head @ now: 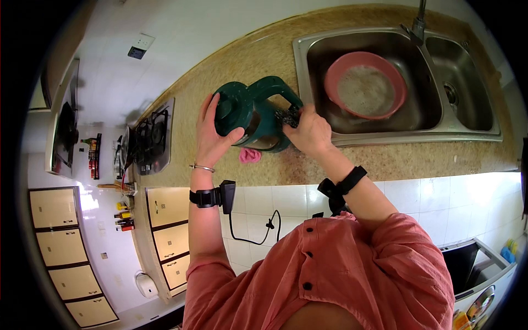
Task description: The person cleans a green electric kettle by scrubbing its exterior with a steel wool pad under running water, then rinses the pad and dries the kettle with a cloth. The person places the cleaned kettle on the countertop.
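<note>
A dark green pitcher-like container (258,115) with a round lid and a large handle lies tilted on the stone counter. Around its lid end are the spread thumb and fingers of my left hand (213,128), gripping it. My right hand (309,130) pinches a dark metallic scouring pad (288,117) against the container's side, by the lower end of the handle. Whitish flecks dot the green surface. A crumpled pink cloth (250,155) rests on the counter just below the container.
Right of the container is a steel double sink (433,103) holding a pink basin (365,111) of cloudy water in its larger bowl. A faucet (418,29) stands behind it. The gas stove (154,136) is at the left. A black cable (251,242) hangs from my left wrist device.
</note>
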A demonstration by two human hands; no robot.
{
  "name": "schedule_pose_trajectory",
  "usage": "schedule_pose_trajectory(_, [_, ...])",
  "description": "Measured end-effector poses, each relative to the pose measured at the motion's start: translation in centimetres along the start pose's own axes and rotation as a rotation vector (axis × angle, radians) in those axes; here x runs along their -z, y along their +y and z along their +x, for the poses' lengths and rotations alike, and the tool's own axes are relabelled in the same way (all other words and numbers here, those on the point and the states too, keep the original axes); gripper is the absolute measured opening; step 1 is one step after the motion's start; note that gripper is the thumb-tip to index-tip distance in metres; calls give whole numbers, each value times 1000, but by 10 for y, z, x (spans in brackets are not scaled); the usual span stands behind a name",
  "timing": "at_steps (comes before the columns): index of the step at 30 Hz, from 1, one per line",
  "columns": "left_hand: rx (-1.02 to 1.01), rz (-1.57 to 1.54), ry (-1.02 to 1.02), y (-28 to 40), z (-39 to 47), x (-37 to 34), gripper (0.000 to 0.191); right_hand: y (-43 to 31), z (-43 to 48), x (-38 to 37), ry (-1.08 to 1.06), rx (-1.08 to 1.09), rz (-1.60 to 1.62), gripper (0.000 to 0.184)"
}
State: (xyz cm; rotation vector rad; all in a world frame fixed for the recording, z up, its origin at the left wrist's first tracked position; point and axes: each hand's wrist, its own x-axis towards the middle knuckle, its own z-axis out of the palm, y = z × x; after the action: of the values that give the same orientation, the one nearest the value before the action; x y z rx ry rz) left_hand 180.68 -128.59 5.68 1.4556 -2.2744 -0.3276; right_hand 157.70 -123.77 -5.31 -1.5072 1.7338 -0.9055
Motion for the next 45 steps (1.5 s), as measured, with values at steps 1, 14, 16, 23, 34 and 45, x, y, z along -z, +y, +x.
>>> schedule_pose_trajectory(1, [1, -11, 22, 3, -1, 0, 103, -7, 0, 0, -3, 2, 24, 56])
schedule_pose_trajectory(14, [154, -100, -7, -2, -7, -18, 101, -3, -16, -19, 187, 299, 79, 34])
schedule_pose_trajectory(16, [108, 53, 67, 2, -5, -20, 102, 3, 4, -15, 171, 156, -32, 37])
schedule_pose_trajectory(23, [-6, 96, 111, 12, -5, -7, 109, -12, 22, 18, 26, 159, -225, 44])
schedule_pose_trajectory(34, [-22, 35, 107, 10, -6, -7, 103, -5, 7, -28, 359, 576, 132, 44])
schedule_pose_trajectory(45, [-15, 2, 87, 7, -4, -7, 104, -6, 35, -19, 66, 318, 285, 39])
